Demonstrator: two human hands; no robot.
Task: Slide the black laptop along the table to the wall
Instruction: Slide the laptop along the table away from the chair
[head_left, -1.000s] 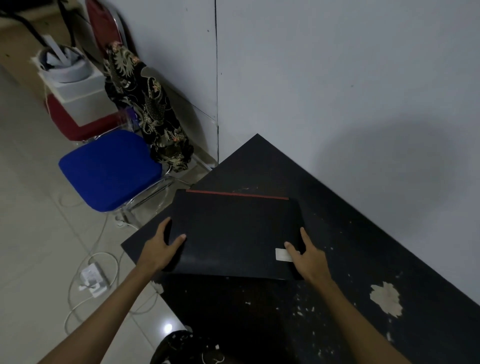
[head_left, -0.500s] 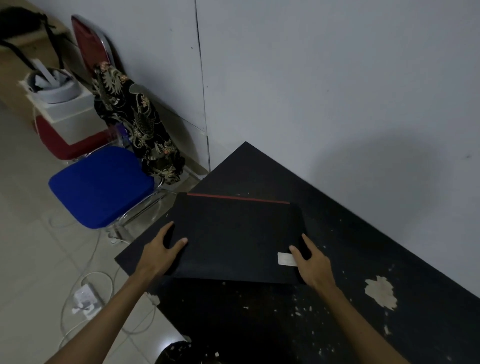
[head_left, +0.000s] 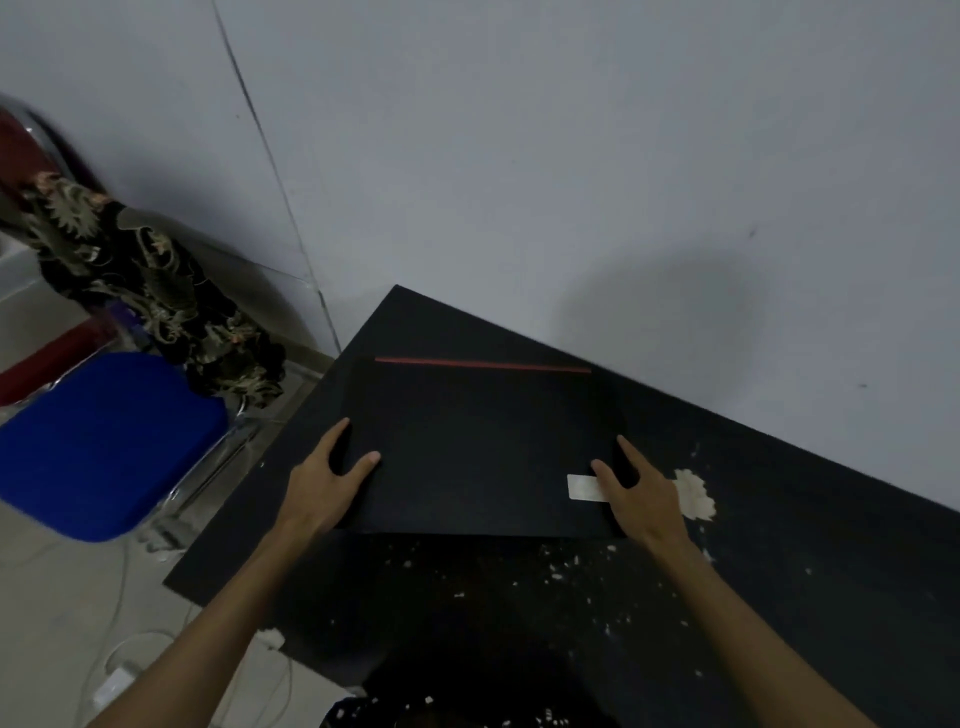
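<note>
Now both hands (head_left: 322, 486) (head_left: 641, 491) grip the black laptop's (head_left: 483, 447) side edges, arms outstretched.

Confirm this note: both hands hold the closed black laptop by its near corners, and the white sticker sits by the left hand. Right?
Not quite. The head view shows the white sticker by the right hand, not the left hand. Both hands do hold the closed black laptop by its near corners.
</note>
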